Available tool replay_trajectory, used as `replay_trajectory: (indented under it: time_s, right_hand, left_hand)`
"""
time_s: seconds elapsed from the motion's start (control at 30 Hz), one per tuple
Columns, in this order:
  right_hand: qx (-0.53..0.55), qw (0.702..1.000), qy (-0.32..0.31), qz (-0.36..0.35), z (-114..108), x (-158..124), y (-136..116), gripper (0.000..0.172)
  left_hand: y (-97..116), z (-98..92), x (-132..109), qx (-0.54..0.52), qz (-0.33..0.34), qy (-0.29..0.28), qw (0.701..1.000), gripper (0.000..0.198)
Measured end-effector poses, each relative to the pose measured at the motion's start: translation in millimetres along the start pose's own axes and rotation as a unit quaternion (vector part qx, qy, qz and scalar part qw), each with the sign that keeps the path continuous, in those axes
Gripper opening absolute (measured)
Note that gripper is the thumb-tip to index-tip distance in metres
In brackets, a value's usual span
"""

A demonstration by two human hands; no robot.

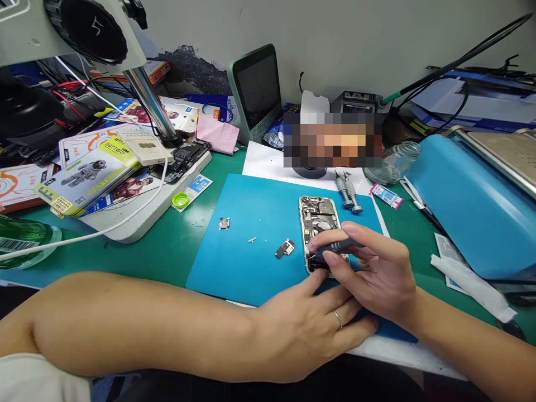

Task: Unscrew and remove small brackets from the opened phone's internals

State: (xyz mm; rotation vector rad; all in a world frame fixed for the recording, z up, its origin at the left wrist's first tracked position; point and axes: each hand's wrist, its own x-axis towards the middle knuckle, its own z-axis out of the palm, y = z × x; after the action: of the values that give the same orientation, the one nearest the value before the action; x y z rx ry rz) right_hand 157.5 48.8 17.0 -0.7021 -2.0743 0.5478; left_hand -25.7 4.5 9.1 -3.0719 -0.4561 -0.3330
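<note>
An opened smartphone (321, 219) lies on the blue mat (243, 207), its inner parts showing. My right hand (383, 273) grips a dark grey screwdriver (340, 245) between thumb and fingers, its tip down at the phone's lower left part. Stretched out with a ring on one finger, my left hand (305, 329) rests at the phone's bottom edge; its fingertips are partly hidden under my right hand. Left of the phone lie a dark metal part (285, 248), a small silver piece (252, 240) and a little metal bracket (224, 223).
Two grey screwdrivers (348, 192) lie beyond the phone, near a glass jar (393, 162). A battery box (87, 176) and other boxes crowd the left, under a microscope stand (153, 106). A small screen (255, 89) stands at the back. A blue case (464, 206) sits on the right.
</note>
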Motion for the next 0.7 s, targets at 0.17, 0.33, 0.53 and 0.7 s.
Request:
replay_trajectory:
  time_s: [0.17,0.33,0.53,0.7]
  right_hand:
    - [0.003,1.000,-0.013,-0.006,0.0,0.1,1.4,0.082]
    - [-0.008,0.999,0.005,-0.045,-2.3,0.9,5.4,0.085]
    - [-0.049,0.998,0.016,-0.020,-1.8,0.5,5.8,0.078]
    - [-0.084,0.992,0.044,-0.080,0.4,6.4,5.9,0.080]
  left_hand:
    - [0.2,0.3,-0.6,0.004,-0.001,0.002,1.000,0.057]
    - [0.4,1.9,0.0,-0.006,0.004,0.016,1.000,0.054]
    - [1.8,1.8,-0.2,0.004,-0.001,-0.001,1.000,0.066]
    - [2.2,1.4,-0.5,-0.004,-0.003,0.008,1.000,0.064]
